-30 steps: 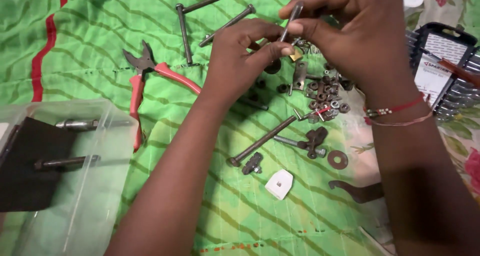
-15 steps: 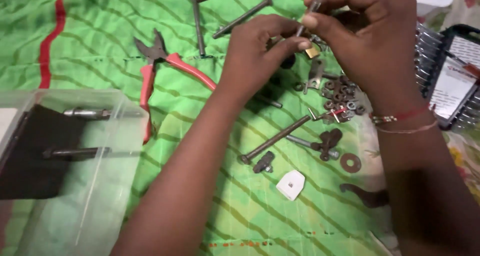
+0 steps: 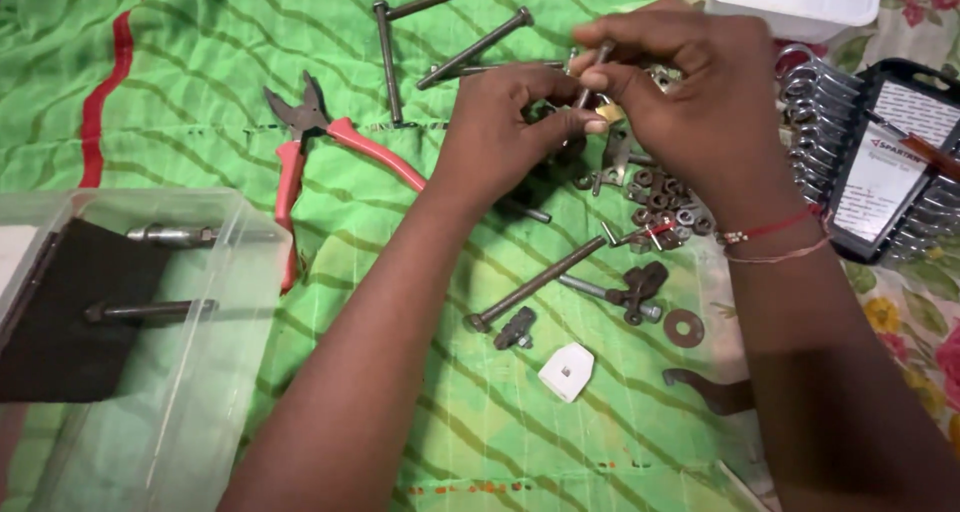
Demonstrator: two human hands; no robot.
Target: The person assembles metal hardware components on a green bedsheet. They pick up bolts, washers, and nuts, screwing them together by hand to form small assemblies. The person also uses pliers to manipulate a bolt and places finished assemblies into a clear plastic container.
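Cloth [image 3: 200,102] carries everything: clear box [image 3: 180,372] near left, pliers [image 3: 300,142] beyond, nuts [image 3: 665,197] right. Both hands [image 3: 500,132] [image 3: 690,102] pinch one bolt [image 3: 592,72], held up at far centre. Best steady the lower end, twisting gently above the nuts.

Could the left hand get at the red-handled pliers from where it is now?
Probably yes: the pliers lie uncovered on the green cloth beside the left hand, but it is pinching a bolt.
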